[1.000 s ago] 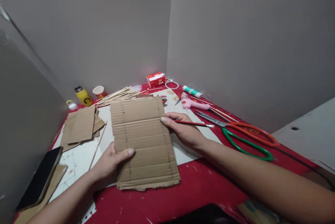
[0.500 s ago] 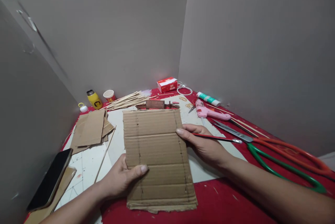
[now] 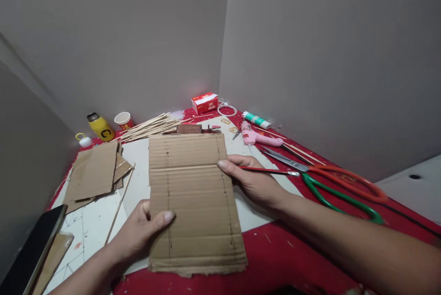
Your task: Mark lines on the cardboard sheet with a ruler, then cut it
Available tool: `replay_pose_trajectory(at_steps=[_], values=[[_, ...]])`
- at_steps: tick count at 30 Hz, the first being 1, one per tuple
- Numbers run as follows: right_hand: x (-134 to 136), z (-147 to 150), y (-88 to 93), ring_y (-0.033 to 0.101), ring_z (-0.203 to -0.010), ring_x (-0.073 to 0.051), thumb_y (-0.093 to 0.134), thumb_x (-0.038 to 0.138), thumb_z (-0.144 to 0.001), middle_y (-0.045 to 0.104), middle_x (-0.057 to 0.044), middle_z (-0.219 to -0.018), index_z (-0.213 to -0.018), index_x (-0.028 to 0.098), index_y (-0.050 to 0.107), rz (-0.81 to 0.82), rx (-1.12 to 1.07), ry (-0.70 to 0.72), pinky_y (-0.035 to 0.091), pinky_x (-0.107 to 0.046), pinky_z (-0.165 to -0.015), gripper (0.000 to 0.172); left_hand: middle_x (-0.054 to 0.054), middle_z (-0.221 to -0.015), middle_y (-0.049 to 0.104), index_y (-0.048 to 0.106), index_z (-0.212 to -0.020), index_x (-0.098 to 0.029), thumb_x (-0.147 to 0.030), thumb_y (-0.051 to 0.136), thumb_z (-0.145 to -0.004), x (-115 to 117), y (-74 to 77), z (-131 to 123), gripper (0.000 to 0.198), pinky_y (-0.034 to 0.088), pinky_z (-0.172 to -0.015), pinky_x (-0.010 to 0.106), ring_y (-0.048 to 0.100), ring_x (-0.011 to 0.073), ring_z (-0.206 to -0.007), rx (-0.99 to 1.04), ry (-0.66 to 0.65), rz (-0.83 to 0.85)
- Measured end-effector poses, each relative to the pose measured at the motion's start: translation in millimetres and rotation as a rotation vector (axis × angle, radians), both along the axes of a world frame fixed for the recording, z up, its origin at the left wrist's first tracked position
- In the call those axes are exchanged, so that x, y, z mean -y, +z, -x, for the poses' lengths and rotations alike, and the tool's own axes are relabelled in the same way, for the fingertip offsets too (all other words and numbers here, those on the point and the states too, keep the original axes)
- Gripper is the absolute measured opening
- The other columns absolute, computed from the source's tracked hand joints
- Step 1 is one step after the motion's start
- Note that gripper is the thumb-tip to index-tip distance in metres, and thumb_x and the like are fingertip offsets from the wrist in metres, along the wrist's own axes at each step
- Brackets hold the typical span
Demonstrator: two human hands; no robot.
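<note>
A rectangular piece of cardboard point(image 3: 196, 203) with creases across it and a dotted pencil line down each side is held up in front of me. My left hand point(image 3: 146, 224) grips its left edge, thumb on the face and fingers hidden behind. On the upper right edge my right hand point(image 3: 248, 178) holds it the same way, thumb in front. A red and black pencil point(image 3: 268, 170) is also tucked in my right hand, pointing to the right.
Large scissors point(image 3: 303, 166) with orange and green handles and a pink glue gun point(image 3: 258, 136) lie at right. Cardboard pieces point(image 3: 96, 166), a phone point(image 3: 36, 246) and a thin stick point(image 3: 119, 205) are left. Behind are bamboo sticks point(image 3: 151, 125), a yellow bottle point(image 3: 101, 128), a paper cup point(image 3: 124, 120) and a red box point(image 3: 204, 103).
The view has swung to the right, so everything sits further left in the picture. Both hands keep the same hold on the cardboard, and the pencil stays in the right hand.
</note>
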State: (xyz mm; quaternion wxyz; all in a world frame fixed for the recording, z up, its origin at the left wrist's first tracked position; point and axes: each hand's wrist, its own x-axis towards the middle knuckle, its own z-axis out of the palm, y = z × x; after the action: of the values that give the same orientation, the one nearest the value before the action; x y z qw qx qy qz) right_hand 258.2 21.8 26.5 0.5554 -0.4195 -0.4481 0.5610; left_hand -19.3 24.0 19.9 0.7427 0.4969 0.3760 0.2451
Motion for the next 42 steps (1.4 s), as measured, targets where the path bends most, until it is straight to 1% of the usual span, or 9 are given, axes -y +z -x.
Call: replay_pose_trajectory(at_steps=[6, 10, 16, 21, 25, 30, 35, 39, 42], values=[[-10.6, -11.0, 5.5, 0.067, -0.065, -0.017, 0.082, 0.061, -0.065, 0.077, -0.003, -0.076, -0.079, 0.021, 0.076, -0.087, -0.123, -0.283, 0.052, -0.03, -0.058, 0.043, 0.01, -0.079, 0.078, 0.077, -0.091, -0.015, -0.044, 0.084, -0.076, -10.7, 5.3, -2.4, 0.033, 0.058, -0.062, 0.029, 0.073, 0.0221, -0.067, 0.024, 0.146, -0.08], [-13.3, -14.6, 10.6, 0.07, -0.078, -0.022, 0.08, 0.063, -0.066, 0.078, -0.004, -0.085, -0.083, 0.024, 0.074, -0.132, -0.216, -0.399, 0.057, -0.034, -0.062, 0.043, 0.011, -0.091, 0.078, 0.075, -0.085, -0.016, -0.038, 0.083, -0.078, -9.9, 11.9, -6.7, 0.024, 0.055, -0.058, 0.024, 0.074, 0.0214, -0.073, -0.014, 0.156, -0.097], [-6.3, -9.1, 17.5, 0.071, -0.085, -0.025, 0.082, 0.061, -0.063, 0.077, -0.004, -0.085, -0.077, 0.024, 0.073, -0.147, -0.309, -0.409, 0.059, -0.038, -0.067, 0.041, 0.018, -0.096, 0.078, 0.078, -0.096, -0.013, -0.04, 0.084, -0.076, -3.1, 21.1, -16.4, 0.034, 0.057, -0.068, 0.03, 0.075, 0.0275, -0.084, -0.096, -0.121, -0.119], [2.6, -5.3, 20.6, 0.071, -0.09, -0.025, 0.082, 0.061, -0.061, 0.076, -0.003, -0.083, -0.075, 0.024, 0.071, -0.159, -0.335, -0.387, 0.059, -0.039, -0.07, 0.041, 0.014, -0.081, 0.078, 0.079, -0.084, -0.012, -0.044, 0.085, -0.073, 12.3, 35.2, -33.5, 0.034, 0.056, -0.068, 0.03, 0.072, 0.0232, -0.071, -0.156, -0.189, -0.129], [8.3, -4.0, 19.9, 0.07, -0.089, -0.024, 0.081, 0.061, -0.064, 0.076, -0.002, -0.082, -0.074, 0.024, 0.069, -0.165, -0.315, -0.344, 0.059, -0.038, -0.07, 0.041, 0.013, -0.074, 0.077, 0.076, -0.072, -0.014, -0.048, 0.081, -0.077, 28.5, 37.7, -41.9, 0.036, 0.059, -0.07, 0.033, 0.075, 0.0265, -0.077, -0.15, -0.047, -0.127], [9.8, -5.2, 15.4, 0.071, -0.085, -0.022, 0.073, 0.065, -0.071, 0.076, -0.003, -0.087, -0.079, 0.024, 0.068, -0.176, -0.213, -0.262, 0.059, -0.035, -0.066, 0.043, 0.011, -0.06, 0.072, 0.072, -0.066, -0.012, -0.046, 0.083, -0.076, 53.5, 27.4, -53.1, 0.037, 0.06, -0.068, 0.034, 0.075, 0.0274, -0.072, -0.092, 0.182, -0.09], [11.3, -0.3, 6.3, 0.071, -0.074, -0.019, 0.059, 0.062, -0.085, 0.076, -0.006, -0.089, -0.092, 0.021, 0.068, -0.213, 0.055, -0.089, 0.058, -0.033, -0.06, 0.043, 0.009, -0.087, 0.078, 0.073, -0.087, -0.013, -0.039, 0.091, -0.067, 77.9, 21.9, -69.6, 0.037, 0.06, -0.06, 0.028, 0.076, 0.0241, -0.072, 0.024, 0.478, -0.037], [7.7, -0.6, -4.2, 0.071, -0.084, -0.021, 0.052, 0.048, -0.094, 0.075, -0.01, -0.097, -0.103, 0.018, 0.068, -0.306, 0.409, -0.025, 0.058, -0.038, -0.076, 0.035, 0.005, -0.082, 0.075, 0.066, -0.081, -0.014, -0.025, 0.087, -0.073, 86.8, 18.6, -70.8, 0.025, 0.061, -0.059, 0.023, 0.076, 0.0212, -0.074, 0.072, 0.707, 0.037], [1.6, -7.6, -9.8, 0.066, -0.104, -0.028, 0.066, 0.029, -0.086, 0.074, -0.013, -0.108, -0.105, 0.018, 0.069, -0.376, 0.756, 0.008, 0.05, -0.043, -0.093, 0.022, 0.005, -0.077, 0.072, 0.064, -0.081, -0.013, -0.015, 0.077, -0.082, 89.6, 13.3, -66.2, 0.014, 0.061, -0.06, 0.023, 0.077, 0.0203, -0.073, 0.079, 0.814, 0.096]])
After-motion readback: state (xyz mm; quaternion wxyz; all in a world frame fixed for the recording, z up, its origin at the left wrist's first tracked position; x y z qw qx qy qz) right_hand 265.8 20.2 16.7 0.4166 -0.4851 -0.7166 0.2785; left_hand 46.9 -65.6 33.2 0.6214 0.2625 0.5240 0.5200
